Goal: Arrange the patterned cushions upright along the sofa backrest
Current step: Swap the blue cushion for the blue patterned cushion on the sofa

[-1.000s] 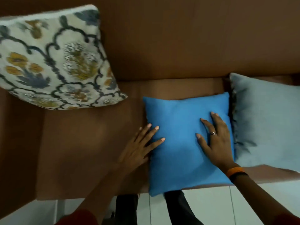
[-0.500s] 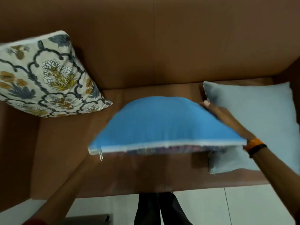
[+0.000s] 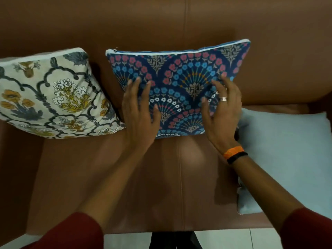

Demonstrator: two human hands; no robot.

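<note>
A dark blue cushion (image 3: 179, 83) with red, blue and white flower fans stands upright against the brown sofa backrest (image 3: 161, 24), patterned side facing me, zip edge on top. My left hand (image 3: 138, 112) lies flat on its lower left part with fingers spread. My right hand (image 3: 221, 108), wearing a ring, presses its right part with fingers apart. A cream cushion (image 3: 53, 97) with yellow flowers and grey scrollwork leans upright on the backrest to the left, touching the blue one's lower corner.
A plain pale blue cushion (image 3: 287, 150) lies flat on the seat at the right. The brown seat (image 3: 125, 186) stretches in front of the cushions. White floor tiles (image 3: 233, 239) show below the sofa's front edge.
The blue cushion lay flat, plain side up, under both hands. It was lifted, turned over and now stands against the backrest with its patterned side out.
</note>
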